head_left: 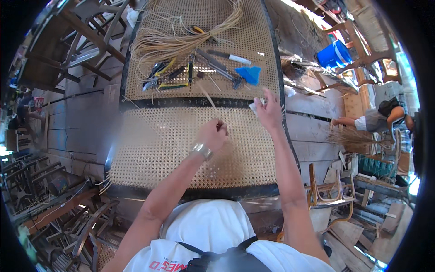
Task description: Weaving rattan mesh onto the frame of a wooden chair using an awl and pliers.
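Cane webbing (149,158) in a black frame is spread before me, crossed by a dark bar (181,102). My left hand (213,134), wearing a metal-banded watch (201,150), is closed in a pinch just above the near panel. A pale cane strip (208,97) runs up from its fingertips past the bar; the exact grip is blurred. Over the bar's right end, my right hand (269,113) is closed on a small white piece (254,107), whose kind I cannot make out.
On the far panel lie a bundle of cane strands (167,41), pliers (174,85), a hammer (222,68), a white-barrelled marker (239,59) and a blue scrap (248,75). Wooden chair frames (86,27) crowd the left. A blue bucket (334,54) and another person (380,119) are at right.
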A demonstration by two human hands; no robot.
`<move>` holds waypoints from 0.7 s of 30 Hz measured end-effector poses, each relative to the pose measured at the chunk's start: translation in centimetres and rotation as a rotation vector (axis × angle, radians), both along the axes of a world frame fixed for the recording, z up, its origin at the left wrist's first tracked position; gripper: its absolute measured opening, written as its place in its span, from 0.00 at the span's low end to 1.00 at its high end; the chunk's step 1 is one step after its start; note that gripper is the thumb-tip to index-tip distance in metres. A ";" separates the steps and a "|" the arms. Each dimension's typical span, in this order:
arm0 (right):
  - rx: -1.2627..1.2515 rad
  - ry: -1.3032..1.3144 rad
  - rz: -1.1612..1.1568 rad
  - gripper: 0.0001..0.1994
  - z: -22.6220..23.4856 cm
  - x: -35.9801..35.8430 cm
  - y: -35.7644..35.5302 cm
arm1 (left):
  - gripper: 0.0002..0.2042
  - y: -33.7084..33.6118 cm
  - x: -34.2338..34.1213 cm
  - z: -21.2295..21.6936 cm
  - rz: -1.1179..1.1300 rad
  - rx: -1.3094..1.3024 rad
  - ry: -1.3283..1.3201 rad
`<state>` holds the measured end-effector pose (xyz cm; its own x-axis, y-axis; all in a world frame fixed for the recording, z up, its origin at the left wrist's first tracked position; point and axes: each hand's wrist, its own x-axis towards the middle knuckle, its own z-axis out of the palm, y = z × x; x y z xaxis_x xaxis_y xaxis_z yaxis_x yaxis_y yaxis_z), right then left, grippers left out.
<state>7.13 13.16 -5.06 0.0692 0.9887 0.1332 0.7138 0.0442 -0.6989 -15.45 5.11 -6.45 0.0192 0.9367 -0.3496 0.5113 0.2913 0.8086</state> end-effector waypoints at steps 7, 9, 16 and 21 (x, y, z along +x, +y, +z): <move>0.001 -0.532 0.213 0.33 -3.3 0.1 11.6 | 0.04 5.0 -5.5 4.9 0.200 0.233 -0.322; -0.112 -0.557 0.217 0.30 -3.1 1.3 13.0 | 0.05 6.3 -6.1 7.3 0.158 0.264 -0.303; -0.600 0.100 0.776 0.28 6.7 -2.3 -1.0 | 0.02 7.0 -7.1 9.4 0.145 0.387 -0.048; 0.013 -0.091 0.740 0.15 1.5 -5.9 -8.1 | 0.05 3.8 -3.9 12.9 -0.141 0.525 -0.231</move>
<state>1.23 5.06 -3.58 -0.6257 0.7710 0.1185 0.5496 0.5435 -0.6345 -19.30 8.89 6.41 0.1769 0.9661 0.1879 0.3099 -0.2359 0.9210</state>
